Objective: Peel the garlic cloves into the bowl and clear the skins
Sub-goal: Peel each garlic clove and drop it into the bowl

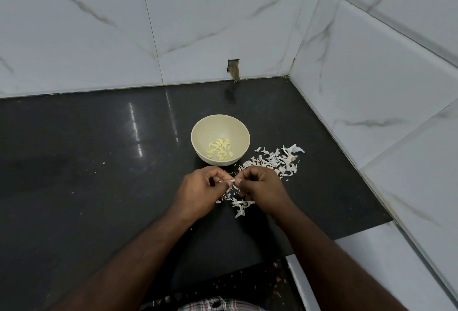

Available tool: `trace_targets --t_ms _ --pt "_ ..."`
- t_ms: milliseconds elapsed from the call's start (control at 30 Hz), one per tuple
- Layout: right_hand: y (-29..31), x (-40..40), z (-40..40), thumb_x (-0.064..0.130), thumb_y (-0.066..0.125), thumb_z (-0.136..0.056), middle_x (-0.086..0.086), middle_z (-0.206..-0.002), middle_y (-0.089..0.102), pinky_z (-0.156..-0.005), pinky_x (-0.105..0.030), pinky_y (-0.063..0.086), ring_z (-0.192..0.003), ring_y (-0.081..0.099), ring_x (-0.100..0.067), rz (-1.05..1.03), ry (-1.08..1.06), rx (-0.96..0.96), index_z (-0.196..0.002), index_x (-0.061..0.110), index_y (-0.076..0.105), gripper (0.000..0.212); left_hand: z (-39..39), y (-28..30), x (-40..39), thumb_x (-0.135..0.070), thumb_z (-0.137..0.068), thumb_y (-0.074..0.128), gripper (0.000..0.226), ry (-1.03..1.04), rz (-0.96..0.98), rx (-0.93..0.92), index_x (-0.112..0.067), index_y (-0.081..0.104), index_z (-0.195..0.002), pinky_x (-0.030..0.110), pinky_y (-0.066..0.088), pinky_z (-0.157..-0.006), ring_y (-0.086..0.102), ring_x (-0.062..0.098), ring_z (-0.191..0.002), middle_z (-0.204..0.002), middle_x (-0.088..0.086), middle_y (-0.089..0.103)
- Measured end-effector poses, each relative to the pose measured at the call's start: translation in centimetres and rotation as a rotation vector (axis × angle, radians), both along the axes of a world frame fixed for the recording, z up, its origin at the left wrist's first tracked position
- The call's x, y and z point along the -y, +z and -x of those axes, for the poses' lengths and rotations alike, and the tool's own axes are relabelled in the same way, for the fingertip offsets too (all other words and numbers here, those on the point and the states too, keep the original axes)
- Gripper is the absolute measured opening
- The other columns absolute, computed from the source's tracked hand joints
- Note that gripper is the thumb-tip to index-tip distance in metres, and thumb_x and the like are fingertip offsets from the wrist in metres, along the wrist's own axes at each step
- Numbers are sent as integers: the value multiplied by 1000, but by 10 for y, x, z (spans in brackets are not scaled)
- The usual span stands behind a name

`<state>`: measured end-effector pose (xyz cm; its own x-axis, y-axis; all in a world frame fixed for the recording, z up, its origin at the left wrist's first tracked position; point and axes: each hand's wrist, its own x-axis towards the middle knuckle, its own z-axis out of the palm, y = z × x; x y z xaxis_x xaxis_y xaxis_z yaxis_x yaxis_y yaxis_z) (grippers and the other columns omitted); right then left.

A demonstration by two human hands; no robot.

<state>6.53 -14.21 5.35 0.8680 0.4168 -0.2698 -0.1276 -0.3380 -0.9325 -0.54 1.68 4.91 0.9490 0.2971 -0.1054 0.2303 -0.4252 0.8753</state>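
Two heaps of papery skins flank the bowl: one pile just right of it, a smaller scatter on the black counter nearer than it, partly hidden by the hands; left hand and right hand both pinch one barely visible garlic clove near the bowl's closest rim; peeled cloves lie inside.
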Motion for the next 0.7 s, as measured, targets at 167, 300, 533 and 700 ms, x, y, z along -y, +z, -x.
trace_targets --t_ms 167,300,533,700 --pt "7 -3 5 -3 59 -90 -10 -73 67 -52 -25 45 -58 58 -16 -211 -81 -327 -90 0 66 8 4 0 3 -23 -86 75 11 27 -37 89 -34 75 -85 17 46 -59 63 4 -68 -76 -13 70" --pt "7 -2 5 0 63 -90 -12 -76 68 -54 -23 47 -61 60 -15 -173 -57 -244 -94 -7 68 9 2 -1 5 -18 -84 76 16 79 -10 112 -33 71 -79 19 45 -59 60 7 -65 -75 -9 67" --pt "10 -2 2 -1 68 -87 -13 -68 64 -50 -22 45 -58 58 -17 -144 -58 -90 -86 -5 69 4 -3 3 3 -13 -83 79 7 97 260 53 -19 75 -82 25 51 -65 62 10 -66 -73 2 70" --pt "11 -2 4 -3 65 -88 -9 -67 65 -50 -23 46 -61 58 -19 -227 -67 -190 -83 -2 69 6 -3 6 4 1 -84 76 8 115 543 23 -2 73 -91 20 46 -58 56 13 -62 -73 13 66"
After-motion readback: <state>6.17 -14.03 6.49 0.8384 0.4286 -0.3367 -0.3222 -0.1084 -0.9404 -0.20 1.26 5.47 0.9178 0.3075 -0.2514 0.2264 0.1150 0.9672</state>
